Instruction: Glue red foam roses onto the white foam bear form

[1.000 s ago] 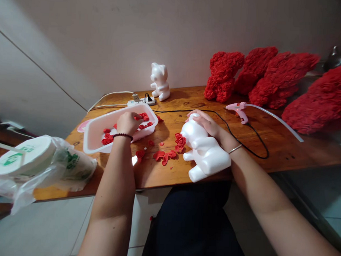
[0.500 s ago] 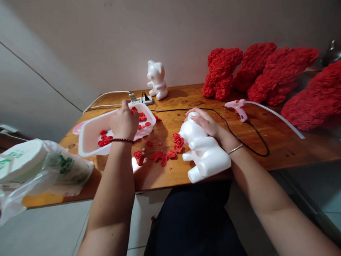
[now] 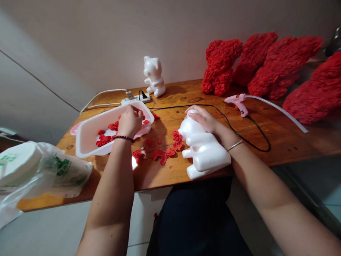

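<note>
My right hand point(image 3: 203, 118) is wrapped over the head of a smooth white foam bear point(image 3: 210, 153), which lies tilted at the table's front edge. Red foam roses point(image 3: 177, 139) are at the bear's face; whether they are attached to it I cannot tell. Inside a white plastic tub point(image 3: 84, 138), my left hand point(image 3: 130, 121) has its fingers curled downward among red roses point(image 3: 103, 141). Its fingertips are hidden, so what they grip does not show. A single red rose point(image 3: 137, 155) and loose red petals point(image 3: 164, 157) lie between the tub and the bear.
Another white bear point(image 3: 154, 77) sits by the wall, near a power strip point(image 3: 136, 98). A pink glue gun point(image 3: 237, 103) with a long glue stick lies right, its black cord point(image 3: 259, 135) looping across the table. Several rose-covered bears point(image 3: 221, 66) stand behind. A bagged white container point(image 3: 40, 166) is front left.
My left hand has shifted slightly right within the tub, uncovering more roses to its left. My right hand stays on the bear's head. The camera view has shifted a little.
</note>
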### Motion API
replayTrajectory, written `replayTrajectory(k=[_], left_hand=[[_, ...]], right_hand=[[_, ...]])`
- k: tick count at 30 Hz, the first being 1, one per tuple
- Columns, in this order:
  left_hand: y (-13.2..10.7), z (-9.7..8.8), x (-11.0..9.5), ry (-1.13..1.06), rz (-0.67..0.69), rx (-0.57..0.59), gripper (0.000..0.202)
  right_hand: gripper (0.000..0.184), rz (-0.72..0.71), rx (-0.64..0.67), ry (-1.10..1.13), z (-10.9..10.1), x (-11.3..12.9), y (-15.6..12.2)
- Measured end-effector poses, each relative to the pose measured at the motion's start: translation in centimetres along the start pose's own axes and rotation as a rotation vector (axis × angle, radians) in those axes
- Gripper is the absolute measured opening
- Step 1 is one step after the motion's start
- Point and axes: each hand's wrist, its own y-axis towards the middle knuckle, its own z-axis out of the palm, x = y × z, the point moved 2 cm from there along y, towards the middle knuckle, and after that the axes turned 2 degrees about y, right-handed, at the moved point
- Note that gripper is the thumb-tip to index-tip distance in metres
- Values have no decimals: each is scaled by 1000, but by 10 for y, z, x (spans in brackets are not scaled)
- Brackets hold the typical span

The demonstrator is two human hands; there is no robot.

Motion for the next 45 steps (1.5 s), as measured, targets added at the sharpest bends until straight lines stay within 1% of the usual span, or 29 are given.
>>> replayTrajectory(k=[3,5,8,10,12,15,16,18,20,23,25,26,29,31,34,42,45], left_hand=[[7,9,4,-258,-64,115,26],[9,12,4,-352,-84,146,30],[6,11,3,-384,-69,157,34],[4,8,0,-349,-53,166,30],[1,2,-2,-231,-35,120,24],[-1,-5,-4,-18,2,-39,20],[-1,-6,-5,8,16,-75,20],[-2,-6,-8,-73,55,-82,19],[-7,-5,-16,-264,131,-11,19],[-25,-8,-39,-561,298,173,30],[-41,-12,-56,-680,407,266,35],[-49,-14,-63,-695,450,296,33],[-65,-17,-78,-593,498,373,33],[-70,-18,-82,-512,506,401,33],[-72,-20,-84,-457,541,418,29],[-77,-23,-87,-340,606,377,20],[-78,-22,-87,-315,635,366,21]], right_hand=[[35,-21,-5,-12,0,1,0],[36,-28,-4,-23,0,1,1],[36,-25,-3,-38,0,2,1],[37,-26,-5,-45,0,2,1],[37,-32,-5,-46,0,2,1],[38,-38,3,-42,0,3,1],[38,-38,4,-44,1,3,1],[38,-35,2,-55,0,3,1],[37,-30,3,-60,0,2,0],[36,-33,23,-52,0,1,0],[36,-52,30,-64,1,1,-1],[35,-60,29,-77,1,2,-2],[35,-67,21,-104,1,4,-2],[36,-68,26,-99,1,4,-2],[37,-63,31,-94,1,3,-2],[34,-57,26,-67,1,-3,1],[32,-62,26,-78,0,-4,1]])
